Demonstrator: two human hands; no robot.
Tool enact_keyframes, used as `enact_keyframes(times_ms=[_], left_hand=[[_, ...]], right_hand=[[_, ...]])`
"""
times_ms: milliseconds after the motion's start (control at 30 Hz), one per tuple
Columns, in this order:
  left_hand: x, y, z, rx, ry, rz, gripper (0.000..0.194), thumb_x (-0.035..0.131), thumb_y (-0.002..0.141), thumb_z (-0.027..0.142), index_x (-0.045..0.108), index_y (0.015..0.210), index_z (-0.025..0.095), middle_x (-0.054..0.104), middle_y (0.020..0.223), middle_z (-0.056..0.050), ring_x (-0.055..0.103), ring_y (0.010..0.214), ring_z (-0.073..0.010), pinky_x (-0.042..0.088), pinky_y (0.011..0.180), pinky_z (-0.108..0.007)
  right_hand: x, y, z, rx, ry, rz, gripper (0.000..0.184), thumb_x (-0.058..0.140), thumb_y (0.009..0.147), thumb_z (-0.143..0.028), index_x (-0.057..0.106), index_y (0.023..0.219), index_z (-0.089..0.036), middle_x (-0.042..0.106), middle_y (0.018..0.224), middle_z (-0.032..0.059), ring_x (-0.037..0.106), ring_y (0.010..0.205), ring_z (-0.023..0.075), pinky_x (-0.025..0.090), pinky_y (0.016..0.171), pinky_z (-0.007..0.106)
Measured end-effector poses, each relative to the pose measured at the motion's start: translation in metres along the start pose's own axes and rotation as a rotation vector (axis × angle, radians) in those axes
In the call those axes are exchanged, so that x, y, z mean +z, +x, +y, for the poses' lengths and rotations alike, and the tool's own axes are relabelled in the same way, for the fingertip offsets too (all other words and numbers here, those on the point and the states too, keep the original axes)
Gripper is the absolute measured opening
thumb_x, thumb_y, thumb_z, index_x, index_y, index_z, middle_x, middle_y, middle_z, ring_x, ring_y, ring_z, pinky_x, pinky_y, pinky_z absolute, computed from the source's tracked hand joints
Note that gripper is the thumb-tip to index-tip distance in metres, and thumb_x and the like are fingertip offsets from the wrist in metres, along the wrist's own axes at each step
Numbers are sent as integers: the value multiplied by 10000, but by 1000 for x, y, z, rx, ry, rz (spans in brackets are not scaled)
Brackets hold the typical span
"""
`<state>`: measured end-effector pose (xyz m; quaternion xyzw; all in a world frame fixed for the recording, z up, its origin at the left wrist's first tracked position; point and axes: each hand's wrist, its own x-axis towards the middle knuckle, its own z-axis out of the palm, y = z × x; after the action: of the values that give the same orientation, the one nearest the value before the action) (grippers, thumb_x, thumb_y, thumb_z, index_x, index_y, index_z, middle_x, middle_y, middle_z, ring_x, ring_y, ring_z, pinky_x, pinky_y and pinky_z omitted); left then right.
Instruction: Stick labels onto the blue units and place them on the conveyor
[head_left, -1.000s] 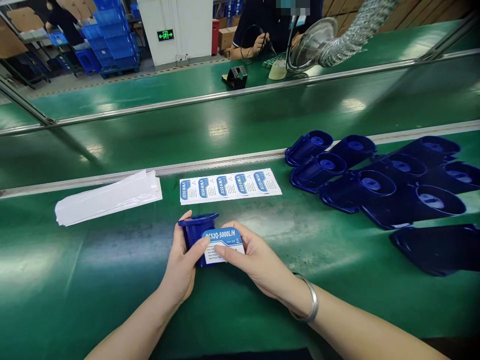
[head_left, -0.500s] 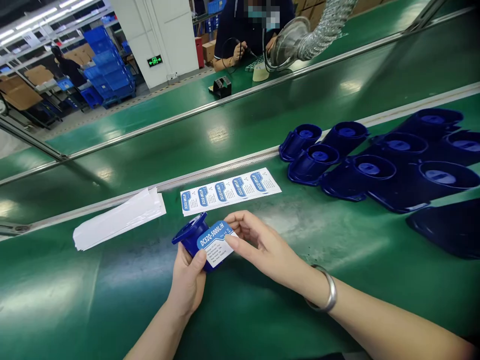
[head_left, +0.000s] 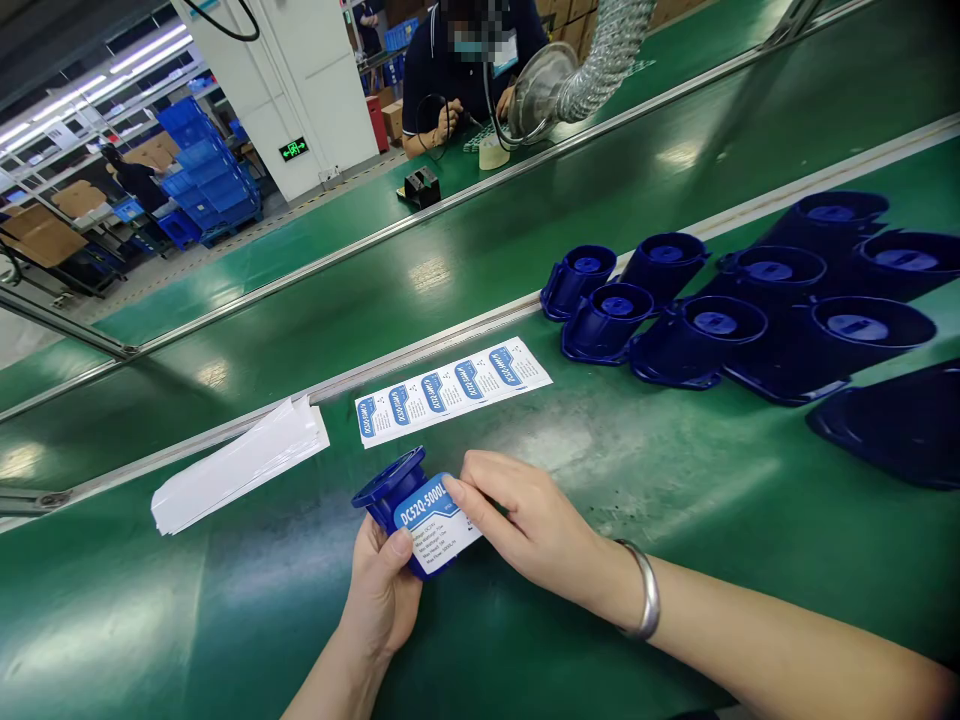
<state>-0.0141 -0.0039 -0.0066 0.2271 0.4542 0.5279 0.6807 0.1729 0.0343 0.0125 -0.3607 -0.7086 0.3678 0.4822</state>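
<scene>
My left hand [head_left: 388, 580] is closed round a dark blue plastic pump housing [head_left: 390, 483] with a flanged end, held tilted above the green bench. Its thumb presses the left edge of a blue-and-white label [head_left: 439, 532] printed "DC52Q-5000L", which lies against the housing's side. My right hand [head_left: 525, 515] pinches the label's upper right part between thumb and fingers, and the thumb covers the end of the printed line. Beyond the hands, a sheet of similar labels [head_left: 454, 390] rests on the bench.
A stack of white paper strips [head_left: 240, 465] lies at left. Several blue housings [head_left: 697, 340] stand at right. A metal rail [head_left: 450, 330] runs behind them. Across the line, a person [head_left: 469, 75] works beside a silver duct hose [head_left: 604, 60].
My right thumb has moved further over the label's printed line, and its fingers have curled in. The label now lies flatter against the housing. The camera view has shifted slightly.
</scene>
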Motion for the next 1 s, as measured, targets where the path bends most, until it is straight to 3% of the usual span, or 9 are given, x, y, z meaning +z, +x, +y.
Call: enact_keyframes(times_ms=[133,267,400,500,600,700,833,1000], left_hand=[[1,-6,-1,-23,-68,-18,489,931,615,379,748,1032,200,792,939,-72,755,901,-262,574,946,-409],[0,-10,-2,-30,-104,-16,432,928,622,387,771,978,199,797,964,-75,757,886,-246,576,949,-400],[-2,-8,-4,-27,-123,-43,463,912,642,424,774,1026,204,790,1047,-92,745,966,-274,541,1007,-444],[-6,-4,-7,-43,-141,-78,475,889,679,431,765,1082,211,778,1097,-100,724,1038,-281,519,1031,-445],[-9,0,-7,-45,-144,-118,462,869,707,433,759,1094,206,780,1062,-99,713,1059,-288,506,1040,-446],[-3,2,-1,-66,-153,-168,455,797,786,471,737,1146,200,765,1084,-102,697,1074,-283,539,975,-419],[11,1,7,-176,-207,-259,503,598,926,535,700,1198,124,726,1111,-153,694,956,-239,578,759,-329],[17,1,5,-357,-238,-352,584,526,943,572,693,1182,66,704,1035,-184,682,811,-202,550,621,-261]], right_hand=[[8,-2,1,-97,-30,12,347,409,1085,-180,330,749,-218,389,713,-22,387,647,161,299,631,313],[18,-6,3,-89,31,35,352,395,1095,-192,322,752,-223,376,721,-21,389,662,169,323,649,316],[31,-13,5,100,233,77,301,406,1102,-323,381,816,-231,418,810,-8,443,717,173,388,665,311],[41,-17,4,286,415,104,229,372,1102,-439,425,996,-244,476,882,2,494,750,179,446,673,310],[47,-20,5,380,512,104,282,348,1094,-512,429,1136,-244,526,955,26,549,842,195,501,738,323],[44,-17,13,417,512,154,335,412,1067,-551,428,1198,-243,533,1020,41,573,909,204,525,810,350],[27,-6,24,300,411,275,368,462,1049,-561,452,1240,-247,524,1213,86,560,1086,230,503,941,412],[8,5,23,222,462,58,461,525,1026,-584,491,1337,-246,591,1307,112,540,1259,269,419,1107,490]])
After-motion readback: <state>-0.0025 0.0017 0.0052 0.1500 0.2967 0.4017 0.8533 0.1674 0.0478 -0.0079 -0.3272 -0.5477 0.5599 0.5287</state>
